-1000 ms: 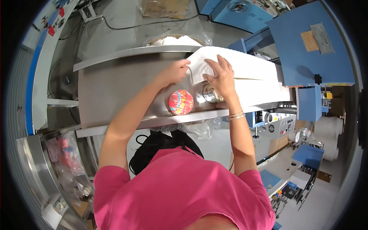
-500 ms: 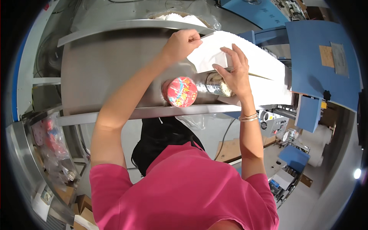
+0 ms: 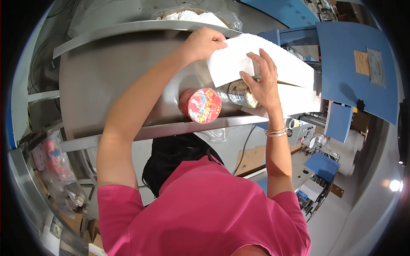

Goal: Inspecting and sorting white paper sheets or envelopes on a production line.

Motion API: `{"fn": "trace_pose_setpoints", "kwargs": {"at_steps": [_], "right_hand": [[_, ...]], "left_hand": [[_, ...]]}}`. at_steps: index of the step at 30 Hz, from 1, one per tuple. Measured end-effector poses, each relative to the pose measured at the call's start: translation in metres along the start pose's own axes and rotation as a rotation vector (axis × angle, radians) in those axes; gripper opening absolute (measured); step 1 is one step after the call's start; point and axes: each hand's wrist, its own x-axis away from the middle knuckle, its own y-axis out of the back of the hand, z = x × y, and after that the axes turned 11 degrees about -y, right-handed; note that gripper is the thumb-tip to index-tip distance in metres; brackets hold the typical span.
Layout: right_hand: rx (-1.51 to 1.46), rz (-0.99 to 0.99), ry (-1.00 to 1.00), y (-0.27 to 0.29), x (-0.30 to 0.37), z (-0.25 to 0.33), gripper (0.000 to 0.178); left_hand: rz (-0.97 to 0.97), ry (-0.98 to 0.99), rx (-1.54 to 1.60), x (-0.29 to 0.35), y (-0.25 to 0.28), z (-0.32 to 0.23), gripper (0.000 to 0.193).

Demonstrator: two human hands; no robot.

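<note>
Between the closed fingertips of my left hand (image 3: 206, 44) is the upper left corner of a white paper sheet (image 3: 228, 64). This sheet stands at the front of a long row of white paper pieces (image 3: 284, 59) packed on the metal trough. My right hand (image 3: 265, 83) is open, its fingers curved and apart, with fingertips at the sheet's right side. Below the right thumb lies a clear cylindrical jar (image 3: 242, 94), partly covered by that hand; its contents I cannot make out. Left of it sits a red round package in clear wrap (image 3: 200, 106), touched by neither hand.
The metal trough (image 3: 115, 81) has raised rims along its far and near sides. Beyond the far rim, a plastic-lined container (image 3: 196, 18) holds more white paper. Blue machine panels (image 3: 354, 64) stand at the right. Bagged red items (image 3: 55, 149) are at the lower left.
My left hand has shifted slightly left, and the front sheet now hangs flatter and shows more of its face. The right hand stays nearly in place. The whole view has tilted a little.
</note>
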Motion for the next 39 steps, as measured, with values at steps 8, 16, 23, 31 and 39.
{"fn": "trace_pose_setpoints", "kwargs": {"at_steps": [8,16,23,31,39], "right_hand": [[0.004,-0.027,-0.006,-0.002,0.0,-0.001,0.052],[-0.014,-0.131,0.027,-0.01,-0.001,-0.003,0.051],[-0.071,-0.113,0.05,-0.009,0.011,-0.001,0.06],[-0.203,-0.114,0.039,0.049,0.056,-0.047,0.057],[-0.27,-0.226,-0.233,0.087,0.052,-0.144,0.029]], "left_hand": [[-0.108,-0.088,-0.206,0.003,-0.01,0.004,0.021],[-0.358,-0.173,-0.782,0.02,-0.029,-0.024,0.025],[-0.189,0.47,0.285,0.017,-0.054,-0.028,0.043],[-0.288,0.55,0.526,-0.008,-0.072,-0.04,0.06],[-0.29,0.291,0.303,-0.033,-0.103,-0.014,0.064]]}}
